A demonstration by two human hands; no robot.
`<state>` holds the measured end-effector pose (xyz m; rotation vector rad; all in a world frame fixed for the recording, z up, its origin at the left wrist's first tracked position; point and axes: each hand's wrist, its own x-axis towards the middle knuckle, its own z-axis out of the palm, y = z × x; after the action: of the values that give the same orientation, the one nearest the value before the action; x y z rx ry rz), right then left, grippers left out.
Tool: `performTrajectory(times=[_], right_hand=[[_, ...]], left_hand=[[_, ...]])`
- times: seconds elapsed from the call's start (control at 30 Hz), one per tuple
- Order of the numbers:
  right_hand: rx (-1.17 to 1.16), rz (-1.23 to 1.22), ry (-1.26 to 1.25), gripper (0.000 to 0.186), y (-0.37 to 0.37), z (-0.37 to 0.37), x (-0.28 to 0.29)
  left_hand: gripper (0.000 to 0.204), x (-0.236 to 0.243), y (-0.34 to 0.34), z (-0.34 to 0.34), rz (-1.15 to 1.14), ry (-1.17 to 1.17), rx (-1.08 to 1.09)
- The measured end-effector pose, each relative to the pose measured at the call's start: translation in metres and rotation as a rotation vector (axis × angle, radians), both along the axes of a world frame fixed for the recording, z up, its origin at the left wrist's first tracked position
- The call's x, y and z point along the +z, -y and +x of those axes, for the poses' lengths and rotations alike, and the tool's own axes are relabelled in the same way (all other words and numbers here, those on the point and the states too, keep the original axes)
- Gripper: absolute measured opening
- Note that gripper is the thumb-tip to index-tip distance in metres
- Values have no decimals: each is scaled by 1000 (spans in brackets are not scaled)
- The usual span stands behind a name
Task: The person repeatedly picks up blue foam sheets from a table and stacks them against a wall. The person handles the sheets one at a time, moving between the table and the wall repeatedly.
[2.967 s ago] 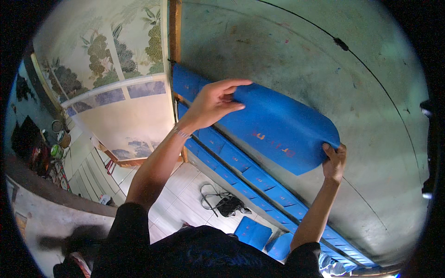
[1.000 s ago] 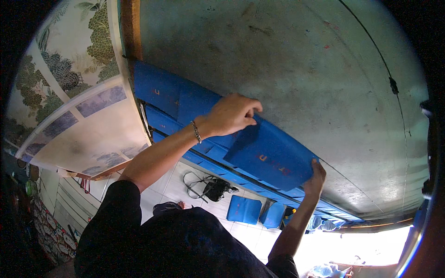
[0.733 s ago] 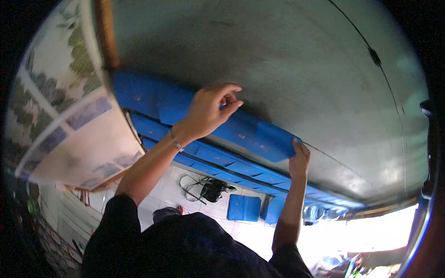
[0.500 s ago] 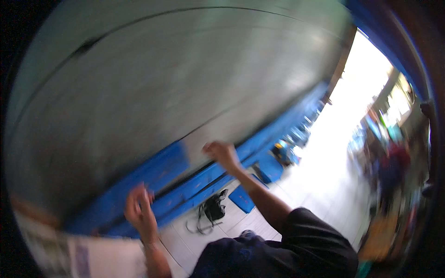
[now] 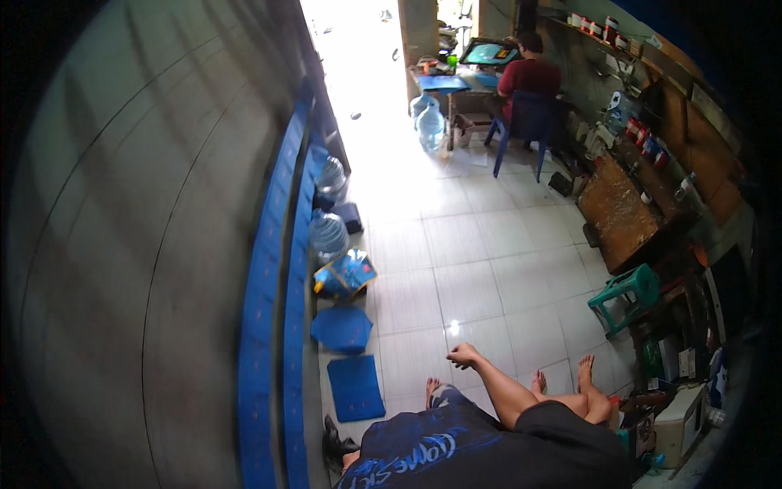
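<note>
My right hand (image 5: 463,356) hangs low over the white tiled floor, fingers loosely curled and holding nothing. Its forearm runs back to my dark shirt (image 5: 456,448) at the lower edge. My left hand is out of view. A band of blue panels (image 5: 269,326) runs along the grey wall on my left. Two flat blue sheets (image 5: 356,387) (image 5: 342,328) lie on the floor at the wall's foot, a short way left of my hand. Bare feet (image 5: 562,379) show just right of my arm.
A blue-and-yellow bag (image 5: 346,273) and large water jugs (image 5: 328,232) stand along the wall. A green stool (image 5: 627,293) and a wooden table (image 5: 619,212) line the right side. A person (image 5: 529,81) sits on a blue chair at a far desk.
Both hands were pressing a blue panel to the wall. The view has swung down to the floor, my right hand has dropped off the panel and my left hand has left view.
</note>
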<state>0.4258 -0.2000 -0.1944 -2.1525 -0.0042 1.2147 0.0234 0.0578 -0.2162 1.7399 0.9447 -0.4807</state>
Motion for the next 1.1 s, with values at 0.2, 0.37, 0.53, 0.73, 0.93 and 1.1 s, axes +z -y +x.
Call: performTrajectory(times=[0.2,0.37,0.53,0.73,0.93,1.1], right_hand=[[-413,139,-36,24,52,135,45],[-697,219,-83,22,54,216,15],[-915,40,-251,23,51,275,-32],[-1049,20,-375,22,23,375,-27],[-1090,149,-336,28,-43,554,-37],[-754,9,-366,17,-77,724,-53]], left_hand=[[20,-1,-57,206,-264,-114,493],[18,-22,-91,405,-309,-43,344],[17,-40,-132,590,-297,-78,206],[17,-28,-200,758,-278,-191,115],[20,-12,-267,935,-128,-92,61],[20,3,-274,1027,-178,-10,282]])
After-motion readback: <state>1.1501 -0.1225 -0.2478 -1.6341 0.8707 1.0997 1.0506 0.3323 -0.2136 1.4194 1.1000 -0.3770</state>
